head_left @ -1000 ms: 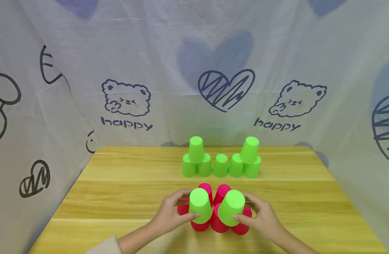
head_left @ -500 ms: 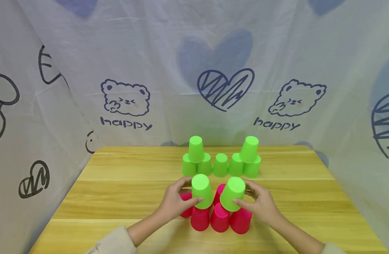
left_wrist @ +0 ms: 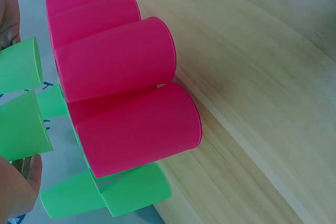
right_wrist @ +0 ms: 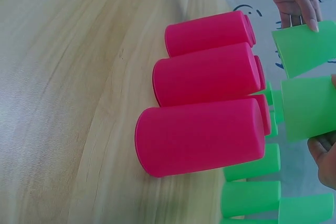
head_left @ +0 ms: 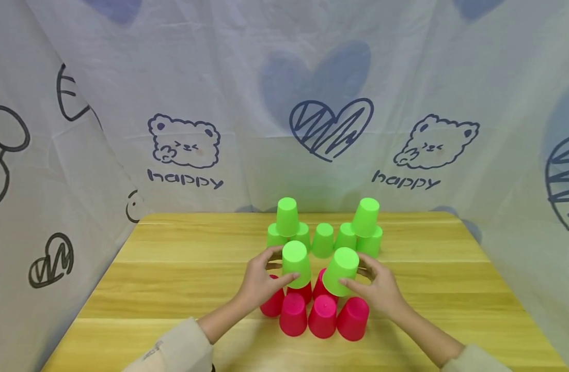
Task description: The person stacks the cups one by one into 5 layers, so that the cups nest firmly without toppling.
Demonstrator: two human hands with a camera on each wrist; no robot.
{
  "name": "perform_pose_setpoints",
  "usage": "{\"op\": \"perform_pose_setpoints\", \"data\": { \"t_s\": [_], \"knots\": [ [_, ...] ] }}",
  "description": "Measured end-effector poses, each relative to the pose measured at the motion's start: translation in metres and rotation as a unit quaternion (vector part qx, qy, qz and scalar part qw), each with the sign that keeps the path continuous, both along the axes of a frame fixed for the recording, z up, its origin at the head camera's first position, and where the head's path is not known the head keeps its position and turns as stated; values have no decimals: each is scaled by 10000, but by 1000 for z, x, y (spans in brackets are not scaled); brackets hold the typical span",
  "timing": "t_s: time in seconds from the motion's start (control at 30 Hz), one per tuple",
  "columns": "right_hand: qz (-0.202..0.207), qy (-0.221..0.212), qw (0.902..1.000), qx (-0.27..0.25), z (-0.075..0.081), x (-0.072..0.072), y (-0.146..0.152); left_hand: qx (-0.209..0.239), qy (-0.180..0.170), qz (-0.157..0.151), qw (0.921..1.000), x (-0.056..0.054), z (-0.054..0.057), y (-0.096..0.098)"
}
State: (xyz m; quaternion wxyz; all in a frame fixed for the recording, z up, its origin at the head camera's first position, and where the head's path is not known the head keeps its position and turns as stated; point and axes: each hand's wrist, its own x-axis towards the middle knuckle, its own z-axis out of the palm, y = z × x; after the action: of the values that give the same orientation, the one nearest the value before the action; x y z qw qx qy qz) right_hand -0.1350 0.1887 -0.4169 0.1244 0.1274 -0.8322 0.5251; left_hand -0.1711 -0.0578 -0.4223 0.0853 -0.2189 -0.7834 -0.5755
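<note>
My left hand point(head_left: 260, 279) grips an upside-down green cup point(head_left: 295, 262), thumb on its near side. A second green cup point(head_left: 341, 272), tilted a little, is held by my right hand point(head_left: 383, 290) in the same way. Both cups hang side by side, apart, above the back pink cups. Below them several pink cups stand mouth down in two rows: a front left one point(head_left: 293, 315), a front middle one point(head_left: 322, 318), a front right one point(head_left: 353, 319), with a left back one point(head_left: 272, 299) behind. Held cups partly hide the back row.
Farther back stands a row of upside-down green cups point(head_left: 323, 241). One green cup point(head_left: 287, 217) sits on the left pair, and another point(head_left: 365, 217) on the right pair. The wooden table point(head_left: 187, 284) ends at a white printed cloth point(head_left: 252, 155).
Both hands have raised the two green cups up and away from me, off the front pink cups, which now show fully. The back green cups have stayed put.
</note>
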Motion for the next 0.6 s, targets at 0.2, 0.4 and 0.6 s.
{"op": "perform_pose_setpoints", "data": {
  "t_s": [0.2,0.4,0.6],
  "knots": [
    [-16,75,10000,-57,-3,-6,2,26,156,-59,9999,-2,-1,6],
    [-68,159,9997,-164,-7,-14,3,15,202,-87,9998,-10,-2,16],
    [-270,-19,9995,-154,-8,-21,1,112,189,68,9997,-19,-3,21]
  ]
}}
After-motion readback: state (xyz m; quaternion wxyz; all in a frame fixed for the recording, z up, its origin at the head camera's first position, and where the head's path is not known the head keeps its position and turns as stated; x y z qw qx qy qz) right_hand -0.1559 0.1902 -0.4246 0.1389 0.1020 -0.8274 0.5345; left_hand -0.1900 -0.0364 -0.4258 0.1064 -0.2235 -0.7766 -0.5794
